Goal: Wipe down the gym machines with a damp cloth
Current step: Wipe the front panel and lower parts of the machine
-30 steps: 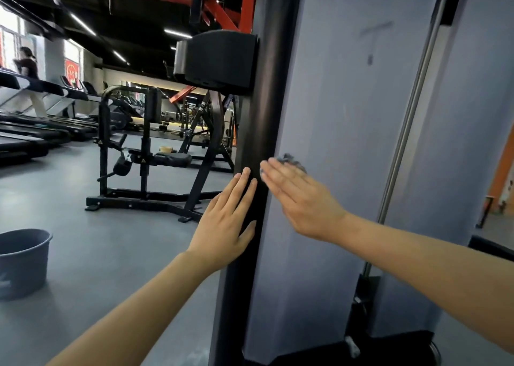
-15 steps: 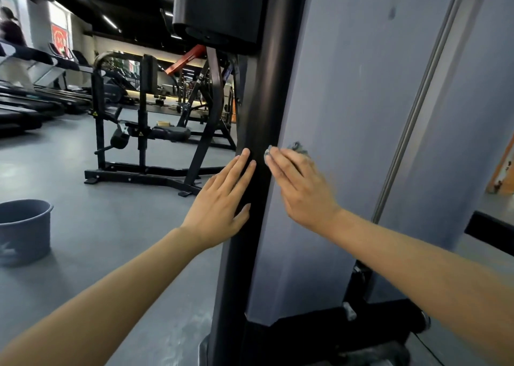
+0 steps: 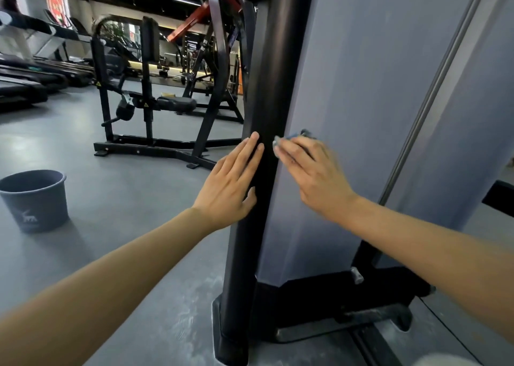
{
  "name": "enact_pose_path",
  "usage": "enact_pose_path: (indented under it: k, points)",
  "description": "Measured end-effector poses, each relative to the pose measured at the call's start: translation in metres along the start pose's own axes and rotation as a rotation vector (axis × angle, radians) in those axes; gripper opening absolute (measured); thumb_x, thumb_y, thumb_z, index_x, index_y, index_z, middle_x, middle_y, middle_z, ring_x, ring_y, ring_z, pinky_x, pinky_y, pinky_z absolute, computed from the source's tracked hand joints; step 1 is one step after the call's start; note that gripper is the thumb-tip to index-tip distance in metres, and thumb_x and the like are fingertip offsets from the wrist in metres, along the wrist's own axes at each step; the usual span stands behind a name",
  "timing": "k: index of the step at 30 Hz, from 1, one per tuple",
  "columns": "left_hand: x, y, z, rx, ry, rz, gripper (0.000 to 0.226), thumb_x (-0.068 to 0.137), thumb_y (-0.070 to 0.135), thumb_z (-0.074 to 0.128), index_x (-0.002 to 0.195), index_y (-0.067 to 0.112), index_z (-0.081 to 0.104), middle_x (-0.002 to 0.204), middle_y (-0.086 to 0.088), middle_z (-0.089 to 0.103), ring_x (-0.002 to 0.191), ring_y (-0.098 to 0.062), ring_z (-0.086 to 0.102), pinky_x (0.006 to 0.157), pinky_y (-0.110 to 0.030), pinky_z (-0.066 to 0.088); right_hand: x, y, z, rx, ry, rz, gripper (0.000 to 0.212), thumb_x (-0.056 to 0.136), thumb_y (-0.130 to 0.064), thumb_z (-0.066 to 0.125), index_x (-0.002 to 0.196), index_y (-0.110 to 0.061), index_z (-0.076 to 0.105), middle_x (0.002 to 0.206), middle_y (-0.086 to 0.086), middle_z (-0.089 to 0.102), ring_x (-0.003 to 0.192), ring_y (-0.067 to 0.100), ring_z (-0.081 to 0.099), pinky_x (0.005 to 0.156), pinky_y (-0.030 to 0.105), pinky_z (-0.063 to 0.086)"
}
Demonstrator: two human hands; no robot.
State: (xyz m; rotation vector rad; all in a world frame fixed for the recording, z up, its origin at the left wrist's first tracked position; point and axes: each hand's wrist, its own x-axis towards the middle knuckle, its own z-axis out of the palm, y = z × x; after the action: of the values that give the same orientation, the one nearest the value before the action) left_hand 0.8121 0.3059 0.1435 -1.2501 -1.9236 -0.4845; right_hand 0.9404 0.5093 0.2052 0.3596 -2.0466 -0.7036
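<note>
A tall gym machine fills the right half of the view, with a black upright post (image 3: 267, 93) and a grey-blue side panel (image 3: 356, 87). My left hand (image 3: 232, 183) rests flat on the post with straight fingers. My right hand (image 3: 311, 171) presses a grey-blue damp cloth (image 3: 301, 135) flat against the panel just right of the post. Only the cloth's top edge shows above my fingers; the hand is blurred.
A dark grey bucket (image 3: 34, 199) stands on the floor at the left. A black bench machine (image 3: 155, 110) stands behind it, with treadmills (image 3: 30, 79) at far left. The machine's black base (image 3: 333, 304) and a steel guide rod (image 3: 434, 93) lie right of my hands.
Both hands have slid down the machine, the right one carrying the cloth down the panel. My view has tilted down, so the base now shows.
</note>
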Motion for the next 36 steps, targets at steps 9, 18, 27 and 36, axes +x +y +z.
enact_pose_path:
  k: [9, 18, 27, 36]
  points:
    - [-0.027, -0.003, 0.016, 0.094, -0.048, 0.056, 0.091, 0.098, 0.026, 0.063, 0.170, 0.004, 0.011, 0.179, -0.015, -0.002, 0.166, -0.031, 0.008, 0.130, -0.047, 0.025, -0.130, -0.107, 0.058, 0.035, -0.259, -0.193, 0.065, 0.094, -0.009, 0.058, 0.156, 0.003, 0.045, 0.157, 0.013, 0.050, 0.134, 0.032, 0.055, 0.115, 0.042, 0.036]
    - [-0.037, 0.008, 0.025, 0.112, -0.026, 0.071, 0.092, 0.093, 0.021, 0.066, 0.169, 0.003, 0.018, 0.178, -0.018, 0.006, 0.165, -0.033, 0.011, 0.130, -0.050, 0.024, -0.093, -0.096, 0.043, 0.213, -0.077, 0.065, 0.048, 0.096, 0.008, 0.053, 0.142, -0.004, 0.064, 0.144, 0.009, 0.064, 0.131, 0.029, 0.058, 0.110, 0.041, 0.047]
    - [-0.055, 0.024, 0.041, 0.124, -0.046, 0.057, 0.093, 0.088, 0.018, 0.062, 0.168, 0.000, 0.018, 0.178, -0.019, 0.008, 0.166, -0.034, 0.009, 0.131, -0.055, 0.018, -0.187, -0.139, 0.086, 0.208, -0.294, -0.323, 0.050, 0.103, -0.003, 0.053, 0.153, -0.001, 0.050, 0.155, 0.011, 0.053, 0.134, 0.028, 0.056, 0.115, 0.039, 0.045]
    - [-0.052, 0.025, 0.041, 0.115, -0.010, 0.065, 0.092, 0.087, 0.018, 0.063, 0.168, 0.000, 0.021, 0.178, -0.019, 0.010, 0.165, -0.032, 0.012, 0.132, -0.055, 0.018, -0.149, -0.130, 0.072, 0.280, -0.223, -0.157, 0.052, 0.094, -0.007, 0.064, 0.145, -0.005, 0.060, 0.146, 0.010, 0.061, 0.130, 0.030, 0.054, 0.104, 0.040, 0.048]
